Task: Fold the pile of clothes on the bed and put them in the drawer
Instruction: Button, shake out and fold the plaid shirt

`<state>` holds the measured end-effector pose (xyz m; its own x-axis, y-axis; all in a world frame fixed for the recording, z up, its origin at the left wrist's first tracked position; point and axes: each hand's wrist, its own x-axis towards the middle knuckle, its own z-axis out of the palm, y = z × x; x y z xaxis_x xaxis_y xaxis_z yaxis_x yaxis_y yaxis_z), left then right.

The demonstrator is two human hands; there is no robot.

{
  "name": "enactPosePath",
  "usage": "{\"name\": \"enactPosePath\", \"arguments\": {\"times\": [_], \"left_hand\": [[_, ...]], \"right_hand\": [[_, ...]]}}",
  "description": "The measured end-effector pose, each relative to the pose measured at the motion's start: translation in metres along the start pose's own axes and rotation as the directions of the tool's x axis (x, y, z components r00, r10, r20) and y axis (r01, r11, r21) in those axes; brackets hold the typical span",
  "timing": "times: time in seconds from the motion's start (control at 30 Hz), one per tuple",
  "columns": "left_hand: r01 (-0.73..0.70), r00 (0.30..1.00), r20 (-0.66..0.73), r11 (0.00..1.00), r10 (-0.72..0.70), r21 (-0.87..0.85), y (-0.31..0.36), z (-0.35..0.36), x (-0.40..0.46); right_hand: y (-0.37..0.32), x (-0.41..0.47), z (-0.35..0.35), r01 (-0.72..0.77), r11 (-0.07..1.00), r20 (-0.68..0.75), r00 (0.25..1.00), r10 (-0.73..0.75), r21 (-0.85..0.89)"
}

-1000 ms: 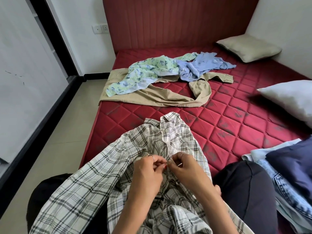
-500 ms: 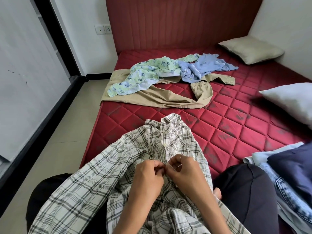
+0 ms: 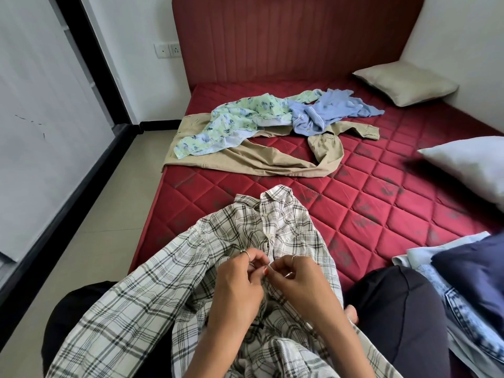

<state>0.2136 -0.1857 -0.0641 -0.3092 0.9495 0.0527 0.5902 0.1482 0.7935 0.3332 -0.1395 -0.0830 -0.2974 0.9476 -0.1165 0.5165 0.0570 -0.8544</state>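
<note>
Fingertips of my left hand [image 3: 240, 279] and right hand [image 3: 296, 279] meet at the front placket of the plaid shirt [image 3: 191, 268]; both sets of fingers are curled and pinch the cloth at its button line, one hand on each edge. Rings show on fingers of both hands. The plaid shirt lies over my lap, collar pointing away from me onto the red quilted mattress [image 3: 381, 214], one sleeve trailing toward the lower left. My knees in dark trousers [image 3: 395, 309] flank it. Farther up the mattress, well apart from the shirt, lies the unfolded pile: a green floral garment [image 3: 231, 126] and a light blue garment [image 3: 327, 110], both resting on tan trousers [image 3: 259, 156]. At right, beside my knee, sits a stack with denim [image 3: 463, 317] and a navy piece [image 3: 474, 274]. Two pillows [image 3: 403, 83] lie along the right wall.
</note>
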Motion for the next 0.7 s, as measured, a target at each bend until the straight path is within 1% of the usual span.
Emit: {"name": "enactPosePath", "arguments": {"times": [0.1, 0.27, 0.43, 0.47, 0.53, 0.6, 0.7], "left_hand": [[0.011, 1.0, -0.024, 0.998, -0.012, -0.054, -0.002, 0.002, 0.002], [0.133, 0.99, -0.017, 0.974, -0.138, -0.184, -0.009, 0.006, 0.007], [0.206, 0.977, 0.008, 0.943, -0.211, -0.263, -0.013, 0.008, 0.008], [0.217, 0.975, 0.005, 0.937, -0.224, -0.273, -0.012, 0.008, 0.007], [0.247, 0.966, 0.004, 0.922, -0.258, -0.297, -0.011, 0.008, 0.007], [0.294, 0.952, 0.022, 0.891, -0.305, -0.346, -0.01, 0.008, 0.006], [0.386, 0.916, 0.094, 0.799, -0.389, -0.461, -0.008, 0.008, 0.005]], "right_hand": [[0.001, 0.002, 0.0, -0.026, 0.997, -0.011, 1.0, 0.027, 0.078], [0.001, 0.002, 0.002, -0.041, 0.99, -0.07, 0.996, 0.051, 0.138], [0.001, 0.003, 0.003, -0.075, 0.981, -0.072, 0.993, 0.089, 0.182], [0.002, 0.003, 0.003, -0.087, 0.974, -0.058, 0.993, 0.101, 0.209], [0.002, 0.002, 0.004, -0.127, 0.93, -0.006, 0.99, 0.138, 0.344], [0.001, 0.001, 0.004, -0.17, 0.874, 0.035, 0.984, 0.173, 0.455], [0.003, 0.001, 0.006, -0.168, 0.871, 0.028, 0.984, 0.175, 0.461]]}}
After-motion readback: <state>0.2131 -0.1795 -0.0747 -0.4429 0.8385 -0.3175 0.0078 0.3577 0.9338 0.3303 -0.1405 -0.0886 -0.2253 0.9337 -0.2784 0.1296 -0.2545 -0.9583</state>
